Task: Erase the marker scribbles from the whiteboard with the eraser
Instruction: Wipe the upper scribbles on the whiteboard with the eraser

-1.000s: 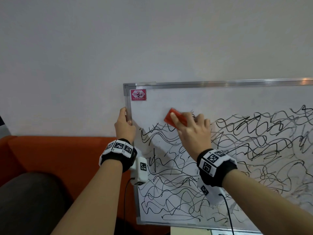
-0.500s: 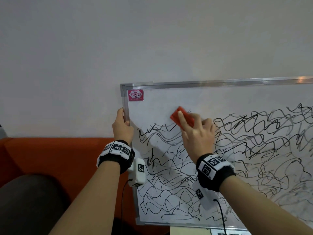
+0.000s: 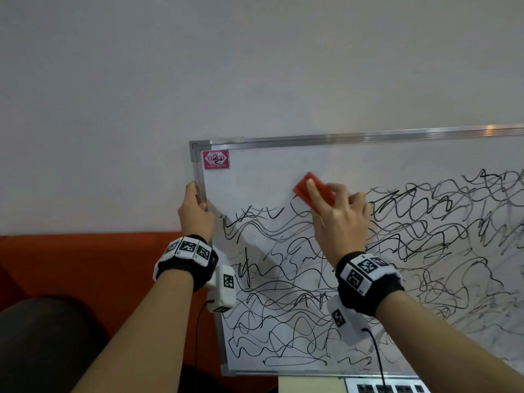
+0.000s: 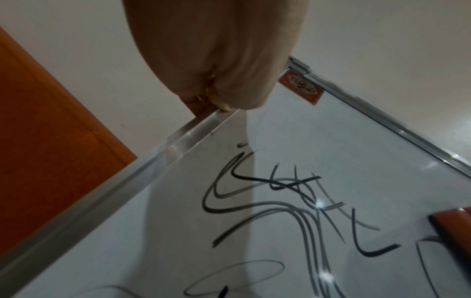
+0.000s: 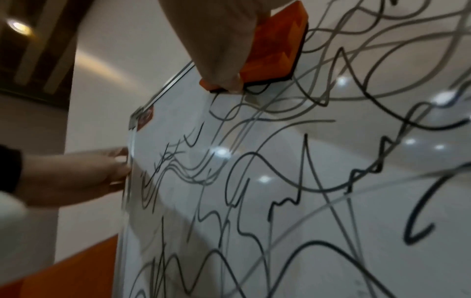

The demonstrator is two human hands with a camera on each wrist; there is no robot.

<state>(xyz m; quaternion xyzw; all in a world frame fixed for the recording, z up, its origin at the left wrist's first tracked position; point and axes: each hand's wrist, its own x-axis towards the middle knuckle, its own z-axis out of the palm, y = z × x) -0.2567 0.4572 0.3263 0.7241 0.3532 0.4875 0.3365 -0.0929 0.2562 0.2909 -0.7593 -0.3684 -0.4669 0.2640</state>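
A metal-framed whiteboard point(image 3: 255, 177) leans against the wall, most of it covered in black marker scribbles point(image 3: 312, 279); its upper left strip is wiped white. My right hand point(image 3: 337, 214) grips an orange eraser point(image 3: 304, 187) and presses its dark felt side on the board at the scribbles' upper edge. In the right wrist view the eraser point(image 5: 275, 46) lies flat on the board under my fingers. My left hand point(image 3: 195, 208) holds the board's left frame edge point(image 4: 198, 123), thumb in front and fingers behind.
A red brand sticker point(image 3: 216, 159) sits in the board's top left corner. An orange sofa back point(image 3: 85, 265) and a dark cushion point(image 3: 42, 341) lie at the lower left. A white power strip point(image 3: 385, 387) shows below the board. Bare grey wall point(image 3: 255, 66) rises above.
My right hand has slid the eraser to the right along the scribbles' top edge, leaving more white board behind it. The left hand keeps its hold on the frame.
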